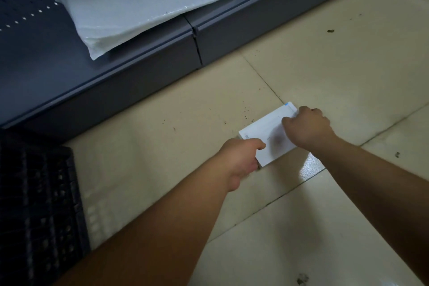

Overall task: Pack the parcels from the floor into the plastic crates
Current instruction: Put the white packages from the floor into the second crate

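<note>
White and flat, the small rectangular cardboard parcel [267,133] lies low over the cream tiled floor [325,58], and we hold it at both ends. Our left hand [241,162] grips its near corner, thumb curled over the top face and fingers tucked beneath. Our right hand [306,125] pinches the far end beside a blue mark, knuckles up. We cannot tell whether the parcel touches the tiles. To our left stands a black perforated plastic crate [39,204], well apart from the parcel. Beyond it runs a low grey metal shelf [139,76], and on that shelf lie two white padded mailer bags [130,9], overlapping.
</note>
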Motion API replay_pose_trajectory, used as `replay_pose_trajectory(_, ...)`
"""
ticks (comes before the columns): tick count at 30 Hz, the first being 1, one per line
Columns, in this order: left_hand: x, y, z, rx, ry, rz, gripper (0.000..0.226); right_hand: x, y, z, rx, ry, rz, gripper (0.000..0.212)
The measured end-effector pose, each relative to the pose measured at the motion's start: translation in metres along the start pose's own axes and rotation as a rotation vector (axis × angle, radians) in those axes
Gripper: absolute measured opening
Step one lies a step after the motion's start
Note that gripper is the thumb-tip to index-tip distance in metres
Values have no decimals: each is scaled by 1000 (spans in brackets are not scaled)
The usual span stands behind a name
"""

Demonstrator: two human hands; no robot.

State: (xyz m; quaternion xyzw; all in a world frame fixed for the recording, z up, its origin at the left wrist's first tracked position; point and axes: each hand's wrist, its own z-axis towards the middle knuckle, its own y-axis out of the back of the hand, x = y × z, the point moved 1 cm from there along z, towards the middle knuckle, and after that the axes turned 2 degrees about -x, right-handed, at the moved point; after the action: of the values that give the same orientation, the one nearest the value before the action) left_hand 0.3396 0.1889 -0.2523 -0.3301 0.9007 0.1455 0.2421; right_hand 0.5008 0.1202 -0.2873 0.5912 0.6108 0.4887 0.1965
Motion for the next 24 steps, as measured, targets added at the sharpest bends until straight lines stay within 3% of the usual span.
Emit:
replay_pose_trajectory(8,-5,25,-19,-31,69,-171,17,17,3,-15,64,54,133,30)
replay_pose_trajectory(12,-5,40,-26,-51,68,-263,16,30,9,-24,22,53,280,36)
replay_pose_trajectory(18,-1,60,-34,-147,17,-371,40,50,19,-44,58,135,446,41)
replay_pose_trajectory(24,-6,89,-43,-273,-121,-483,24,71,31,-65,82,118,600,50)
